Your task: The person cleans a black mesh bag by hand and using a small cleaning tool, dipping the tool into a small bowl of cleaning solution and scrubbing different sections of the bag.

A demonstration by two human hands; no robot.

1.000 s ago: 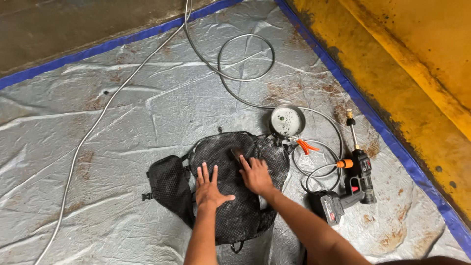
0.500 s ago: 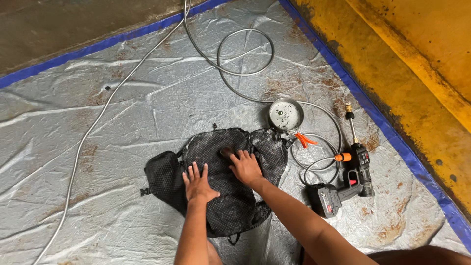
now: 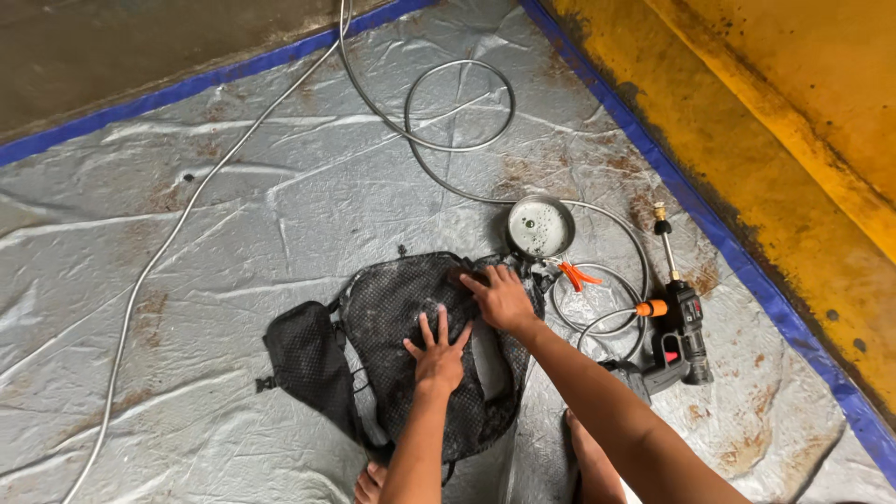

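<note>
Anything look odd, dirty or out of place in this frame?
Nothing broken shows. The grey tarp is creased and carries rusty-brown stains, heaviest near the round metal tin. The hose loops loosely across it. Both hands, left hand and right hand, lie flat on the black mesh backpack.

Black mesh cloth backpack [image 3: 420,345], matt, wet; crinkled glossy plastic tarp [image 3: 233,233].

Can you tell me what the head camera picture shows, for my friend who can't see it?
A person presses their left hand and right hand flat on a black mesh backpack lying on a wrinkled grey tarp. Beside it sit a small round metal dish, a coiled hose and a black cordless spray gun.
</note>
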